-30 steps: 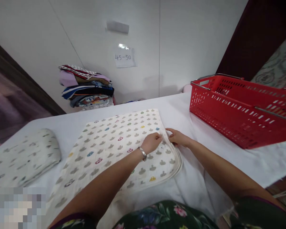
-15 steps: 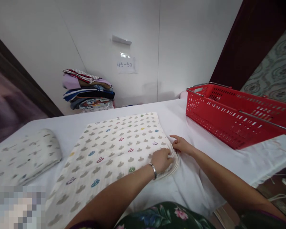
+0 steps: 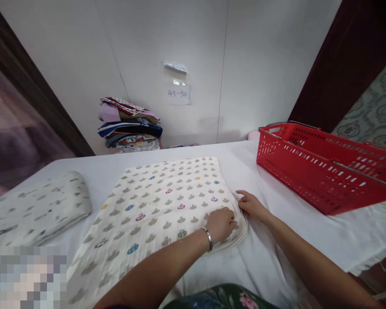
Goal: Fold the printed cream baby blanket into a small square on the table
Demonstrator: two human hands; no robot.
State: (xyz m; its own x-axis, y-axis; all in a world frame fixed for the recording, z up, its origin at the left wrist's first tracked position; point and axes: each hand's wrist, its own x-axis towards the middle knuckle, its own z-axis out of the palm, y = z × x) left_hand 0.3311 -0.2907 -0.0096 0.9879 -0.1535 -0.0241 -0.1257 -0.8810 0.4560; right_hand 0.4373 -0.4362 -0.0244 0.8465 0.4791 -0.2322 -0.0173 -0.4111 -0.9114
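A cream cloth with grey and coloured mushroom prints (image 3: 161, 201) lies folded in layers on the white-covered table (image 3: 241, 159). My left hand (image 3: 221, 223), with a silver bangle at the wrist, rests on the cloth near its rounded right corner, fingers curled on the top layer. My right hand (image 3: 251, 205) is at the layered right edge, just beyond the left one; its index finger stretches out while the other fingertips are at the edge, partly hidden. Another folded white cloth with small prints (image 3: 41, 210) lies at the left.
A red plastic basket (image 3: 315, 180) with metal handles stands at the right of the table. Behind the table's far edge is a stack of folded fabrics (image 3: 130, 126). A paper label (image 3: 179, 94) hangs on the wall.
The view has shifted, so everything sits a little further right and lower. My left fingers have curled slightly on the cloth's corner; my right hand stays at the edge.
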